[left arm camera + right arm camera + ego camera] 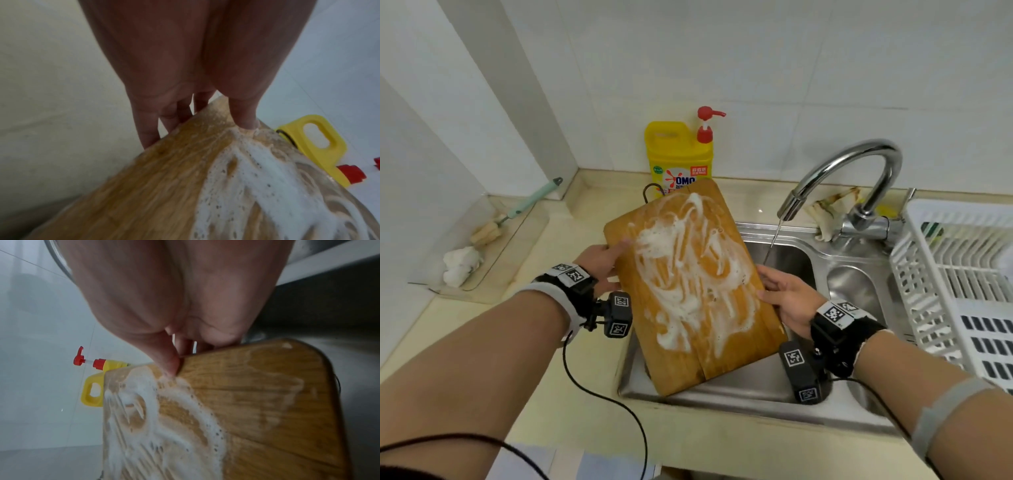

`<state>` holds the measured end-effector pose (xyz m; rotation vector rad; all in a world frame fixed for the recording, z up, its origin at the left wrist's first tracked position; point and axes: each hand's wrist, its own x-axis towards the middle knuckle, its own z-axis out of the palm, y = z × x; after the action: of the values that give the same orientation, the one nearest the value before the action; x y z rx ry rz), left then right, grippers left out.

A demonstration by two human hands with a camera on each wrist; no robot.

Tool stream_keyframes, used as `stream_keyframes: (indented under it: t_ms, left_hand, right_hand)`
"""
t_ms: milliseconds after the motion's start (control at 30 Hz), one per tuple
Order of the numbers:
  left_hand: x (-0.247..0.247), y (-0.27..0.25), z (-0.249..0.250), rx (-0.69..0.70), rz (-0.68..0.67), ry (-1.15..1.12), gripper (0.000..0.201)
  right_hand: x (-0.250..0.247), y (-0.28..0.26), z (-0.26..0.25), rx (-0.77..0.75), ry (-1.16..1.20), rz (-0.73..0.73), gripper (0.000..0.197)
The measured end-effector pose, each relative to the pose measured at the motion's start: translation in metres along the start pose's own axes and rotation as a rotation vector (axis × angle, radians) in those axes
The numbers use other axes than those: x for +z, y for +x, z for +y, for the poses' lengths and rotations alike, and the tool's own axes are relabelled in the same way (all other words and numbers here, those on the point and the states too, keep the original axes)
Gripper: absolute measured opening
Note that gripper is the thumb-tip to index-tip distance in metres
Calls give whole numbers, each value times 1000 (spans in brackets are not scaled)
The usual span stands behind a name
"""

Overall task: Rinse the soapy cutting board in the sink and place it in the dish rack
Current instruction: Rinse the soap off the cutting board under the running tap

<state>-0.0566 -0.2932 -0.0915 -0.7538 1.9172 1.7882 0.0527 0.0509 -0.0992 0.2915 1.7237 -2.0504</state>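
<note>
Cutting board (688, 284), foamy, is tilted over the left part of the sink (784, 394), pinched by its long edges between the left hand (602, 258) and right hand (789, 301), and should slide rightward under the thin faucet stream (772, 245) without slipping.

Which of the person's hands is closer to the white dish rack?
The right hand. It grips the cutting board's right edge, on the side toward the dish rack. The left hand holds the board's opposite edge, farther away.
</note>
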Motion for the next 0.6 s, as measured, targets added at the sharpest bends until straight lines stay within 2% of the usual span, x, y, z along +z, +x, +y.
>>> stream_keyframes:
  t_ms: [100, 167, 367, 467, 600]
  left_hand:
    - [13, -7, 6, 26, 17, -20, 75]
    - [22, -11, 5, 37, 16, -48, 77]
    - [43, -24, -12, 104, 56, -117, 58]
    - [58, -29, -19, 132, 41, -129, 52]
    - [78, -34, -28, 215, -6, -118, 42]
  right_hand:
    - [-14, 6, -2, -16, -94, 14, 53]
    - [-23, 9, -1, -19, -157, 5, 58]
    - [-45, 19, 14, 56, -285, 48, 59]
    - [-69, 48, 41, 75, -358, 85, 47]
    - [-53, 40, 23, 203, -329, 90, 34]
